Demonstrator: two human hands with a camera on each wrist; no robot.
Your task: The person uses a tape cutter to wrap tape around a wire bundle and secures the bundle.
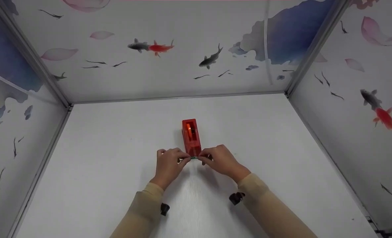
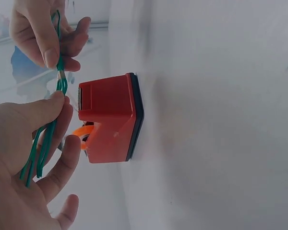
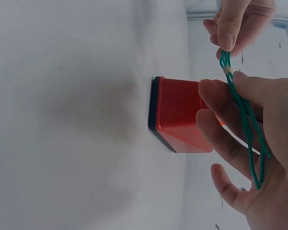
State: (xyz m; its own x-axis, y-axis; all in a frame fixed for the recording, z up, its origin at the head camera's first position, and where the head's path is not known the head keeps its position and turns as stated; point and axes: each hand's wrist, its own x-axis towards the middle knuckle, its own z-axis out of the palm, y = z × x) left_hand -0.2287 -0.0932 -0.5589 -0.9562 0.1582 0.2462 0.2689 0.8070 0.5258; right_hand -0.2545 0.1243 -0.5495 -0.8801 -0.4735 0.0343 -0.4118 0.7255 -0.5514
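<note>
A small bundle of green wires or cords (image 3: 245, 120) is stretched between both hands, just in front of a red tape dispenser (image 1: 192, 142). My left hand (image 1: 169, 165) pinches one side of it between thumb and fingers, and my right hand (image 1: 223, 162) pinches the other. Between the fingertips, a narrow pale band, apparently tape (image 3: 227, 70), goes round the strands. Loose green ends trail across each palm in the wrist views. The dispenser stands upright on its dark base, with an orange roll core (image 1: 189, 131) inside and a toothed cutting edge (image 2: 80, 98) facing the hands.
The white tabletop (image 1: 109, 138) spreads around the hands and dispenser. Panels with printed fish and petals (image 1: 182, 76) enclose it at the back, left and right, joined by grey metal edging (image 1: 179, 97). Small black devices (image 1: 237, 198) hang at both wrists.
</note>
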